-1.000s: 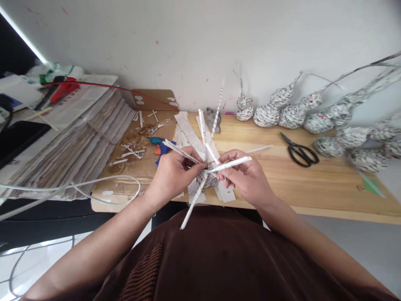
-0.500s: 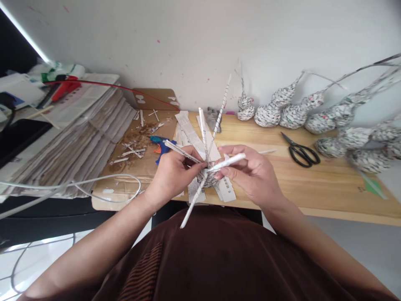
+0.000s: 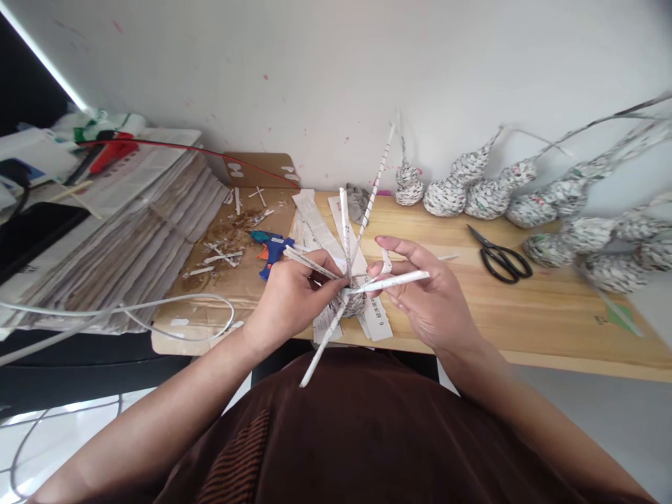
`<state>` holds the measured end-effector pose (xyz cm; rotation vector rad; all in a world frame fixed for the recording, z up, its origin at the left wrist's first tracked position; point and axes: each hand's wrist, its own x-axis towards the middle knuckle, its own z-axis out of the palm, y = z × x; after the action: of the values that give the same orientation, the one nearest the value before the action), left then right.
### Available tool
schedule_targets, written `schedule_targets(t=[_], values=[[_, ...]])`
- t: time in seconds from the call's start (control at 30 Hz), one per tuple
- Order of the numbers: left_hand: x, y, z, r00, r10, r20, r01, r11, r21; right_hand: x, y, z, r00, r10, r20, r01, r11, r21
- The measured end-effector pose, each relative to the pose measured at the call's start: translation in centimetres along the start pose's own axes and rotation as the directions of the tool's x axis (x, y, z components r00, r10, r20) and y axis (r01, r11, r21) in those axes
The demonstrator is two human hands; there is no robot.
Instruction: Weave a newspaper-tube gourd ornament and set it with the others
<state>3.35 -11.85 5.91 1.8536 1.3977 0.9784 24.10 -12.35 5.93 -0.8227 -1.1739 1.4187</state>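
Note:
Between my hands is a small woven piece point(image 3: 355, 305) of rolled newspaper. From its top, several paper tubes point(image 3: 344, 220) fan out, one of them long and striped, another slanting down toward my lap. My left hand point(image 3: 292, 297) is closed at its left side, thumb and fingertips pinching where the tubes meet. On the right, my right hand point(image 3: 428, 294) has its index finger raised, and a short bent paper strip point(image 3: 387, 262) is caught among the fingers. A white paper tube point(image 3: 403, 280) crosses in front of that hand. The hidden thumb side makes its exact grip unclear.
Flat newspaper strips point(image 3: 320, 224) lie beneath. A blue glue gun point(image 3: 277, 253) and paper scraps are left, beside a tall newspaper stack point(image 3: 173, 217). Black scissors point(image 3: 501, 255) lie right. Several woven gourd shapes point(image 3: 445, 198) line the wall. A white cable point(image 3: 199, 295) loops across cardboard.
My right hand has opened out somewhat, its index finger lifting, and the bent strip shows more plainly. The tubes have swung slightly right. My left hand keeps its pinch.

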Motion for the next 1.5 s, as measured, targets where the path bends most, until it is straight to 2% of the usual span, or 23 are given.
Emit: schedule_targets(t=[0.17,0.27,0.33,0.4,0.6,0.7,0.83,0.93,1.07,1.2,1.27,1.4,1.5], values=[[0.0,0.2,0.1,0.999,0.039,-0.008,-0.039,0.999,0.026,-0.5,-0.2,0.1,0.994,-0.101,-0.036,0.098,0.992,-0.08],[0.0,0.1,0.2,0.998,0.063,-0.013,-0.063,0.998,0.018,-0.8,0.0,0.1,0.99,0.035,0.139,-0.026,0.998,-0.063],[0.0,0.0,0.2,0.997,0.071,-0.017,-0.071,0.997,-0.003,-1.1,0.1,0.2,0.954,0.143,0.264,-0.121,0.988,-0.098],[0.0,-0.1,0.2,0.997,0.076,-0.019,-0.076,0.997,-0.013,-1.3,0.1,0.3,0.936,0.18,0.303,-0.137,0.978,-0.157],[0.0,-0.3,0.1,0.997,0.072,-0.016,-0.072,0.997,0.026,-1.9,-0.3,0.3,0.976,0.105,0.191,-0.036,0.942,-0.333],[0.0,-0.2,0.1,0.997,0.077,-0.015,-0.077,0.996,0.035,-2.1,0.1,0.0,0.985,0.066,0.159,-0.016,0.954,-0.301],[0.0,-0.1,0.1,0.997,0.072,-0.011,-0.071,0.996,0.045,-1.9,0.4,-0.2,0.993,-0.076,0.086,0.097,0.955,-0.281],[-0.1,0.0,0.2,0.997,0.074,-0.004,-0.073,0.997,0.037,-1.5,0.4,-0.3,0.988,-0.129,0.085,0.144,0.969,-0.2],[-0.1,0.2,0.4,0.997,0.075,0.008,-0.076,0.997,0.027,-0.9,0.8,-0.2,0.99,-0.082,0.119,0.092,0.992,-0.083],[-0.2,0.4,0.5,0.995,0.102,0.02,-0.103,0.994,0.026,-0.3,1.8,0.0,0.995,0.053,0.079,-0.055,0.998,0.025],[-0.3,0.4,0.5,0.994,0.112,0.01,-0.112,0.993,0.036,-0.2,2.1,0.1,0.994,0.094,0.061,-0.094,0.996,0.006],[-0.3,0.3,0.5,0.993,0.118,-0.003,-0.118,0.992,0.043,-0.1,1.9,0.2,0.996,0.073,0.055,-0.068,0.993,-0.096],[-0.3,0.2,0.6,0.991,0.131,0.008,-0.131,0.991,0.039,-0.3,1.6,0.1,0.991,0.101,0.087,-0.094,0.992,-0.079]])
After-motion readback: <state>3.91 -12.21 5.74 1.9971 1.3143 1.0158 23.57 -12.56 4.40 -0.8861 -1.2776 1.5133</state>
